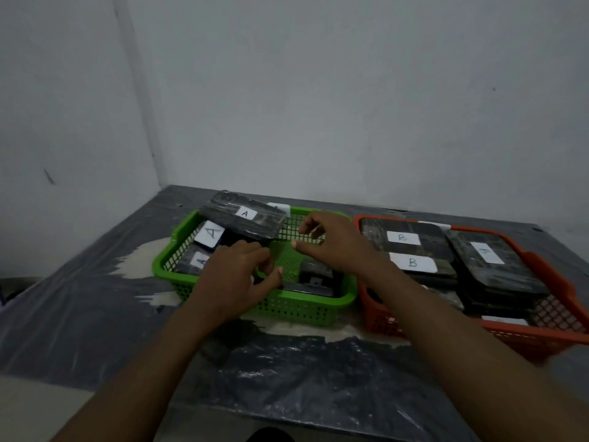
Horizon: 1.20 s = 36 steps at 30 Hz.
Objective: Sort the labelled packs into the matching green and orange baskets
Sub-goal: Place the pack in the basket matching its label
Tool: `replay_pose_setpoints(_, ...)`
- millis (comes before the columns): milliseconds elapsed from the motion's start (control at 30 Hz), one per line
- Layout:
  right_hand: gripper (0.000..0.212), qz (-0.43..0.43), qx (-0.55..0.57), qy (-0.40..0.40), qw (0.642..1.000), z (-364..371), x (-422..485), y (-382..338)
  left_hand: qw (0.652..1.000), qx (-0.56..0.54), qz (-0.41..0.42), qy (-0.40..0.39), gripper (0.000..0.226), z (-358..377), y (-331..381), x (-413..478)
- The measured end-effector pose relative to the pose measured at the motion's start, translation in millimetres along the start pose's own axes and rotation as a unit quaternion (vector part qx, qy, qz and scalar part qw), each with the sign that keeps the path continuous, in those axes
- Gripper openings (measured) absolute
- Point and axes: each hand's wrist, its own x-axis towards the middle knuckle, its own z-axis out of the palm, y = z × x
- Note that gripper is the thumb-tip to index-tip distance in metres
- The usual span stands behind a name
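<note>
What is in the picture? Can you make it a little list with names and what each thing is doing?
green basket: holds packs labelled A
top A pack: tilted, resting on the far rim
orange basket: holds packs labelled B
B pack: lying flat
left hand: over the green basket, fingers curled
right hand: over the green basket, holding nothing
table: covered in dark plastic

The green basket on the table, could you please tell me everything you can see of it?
The green basket is a rectangular tray of what looks like plastic, with perforated grid walls and floor and a solid rolled rim. It sits upright on the plastic-covered table, left of the orange basket. Dark packs labelled A lie in it, one tilted on its far-left rim. Both hands hover over it; contact with the basket is unclear.
</note>
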Motion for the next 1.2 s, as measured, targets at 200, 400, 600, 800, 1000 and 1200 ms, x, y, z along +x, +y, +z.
replay_pose_setpoints(200, 0.092, 0.186, 0.122, -0.095, 0.970, 44.1, 49.9, -7.6, 0.997, 0.055, -0.026, -0.042, 0.036, 10.3, -9.0, -9.3)
replay_pose_setpoints(400, 0.120, 0.321, 0.343, -0.068, 0.880, 76.0, 78.4, -13.6, 0.995, 0.087, -0.025, -0.028, 0.041, 13.7, -10.5, -9.9)
replay_pose_setpoints(600, 0.110, 0.347, 0.372, -0.070, 0.858, 88.0, 84.7, -5.2, 0.995, 0.095, -0.019, -0.019, 0.040, 16.7, -11.7, -9.9)
replay_pose_setpoints(800, 0.032, 0.349, 0.483, -0.075, 0.800, 84.6, 82.8, -2.7, 0.995, 0.098, -0.023, -0.024, 0.041, 16.4, -10.8, -10.5)
replay_pose_setpoints(1000, 0.048, 0.303, 0.521, -0.014, 0.798, 57.5, 80.4, -8.2, 0.998, -0.044, -0.023, -0.025, 0.028, 5.3, -10.6, -9.9)
replay_pose_setpoints(1200, 0.072, 0.264, 0.255, 0.002, 0.930, -12.6, 69.2, 5.4, 0.979, -0.158, -0.081, 0.101, 0.018, -11.9, -35.3, 17.3)
